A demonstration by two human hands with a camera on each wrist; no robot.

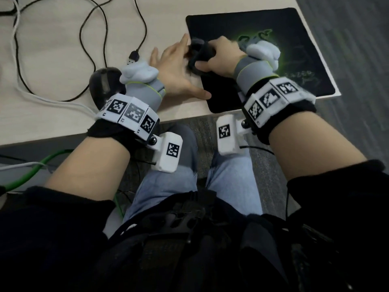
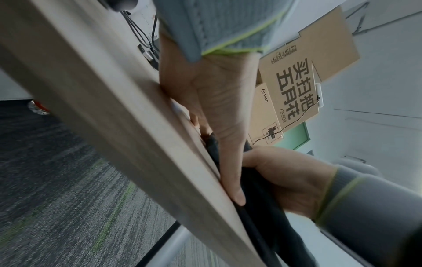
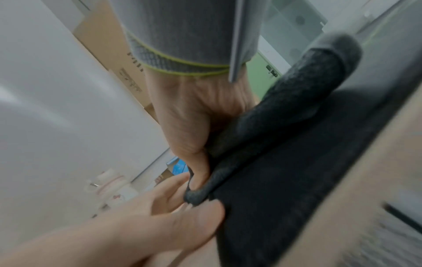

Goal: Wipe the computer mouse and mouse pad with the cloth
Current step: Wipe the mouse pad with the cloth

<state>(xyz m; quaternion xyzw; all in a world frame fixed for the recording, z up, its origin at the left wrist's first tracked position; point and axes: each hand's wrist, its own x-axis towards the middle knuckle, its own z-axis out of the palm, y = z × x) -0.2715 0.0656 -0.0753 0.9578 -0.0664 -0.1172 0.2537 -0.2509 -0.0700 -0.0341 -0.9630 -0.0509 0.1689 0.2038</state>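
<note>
A black mouse pad [image 1: 273,24] with a green logo lies at the desk's right end. My right hand [image 1: 219,57] grips a bunched dark grey cloth [image 1: 202,52] on the pad's left part; the right wrist view shows the thumb of that right hand [image 3: 189,122] pinching a fold of the cloth [image 3: 285,101]. My left hand [image 1: 174,66] lies flat with straight fingers at the pad's left edge, its thumb on the pad, right beside the cloth. The dark computer mouse [image 1: 104,85] sits on the desk to the left, half hidden by my left wrist.
Black cables [image 1: 92,60] and a white cable [image 1: 42,98] loop over the beige desk [image 1: 52,49], with a USB plug [image 1: 133,56] just behind my left wrist. The desk's front edge [image 1: 63,133] runs above my knees. Cardboard boxes [image 2: 297,86] stand beyond the desk.
</note>
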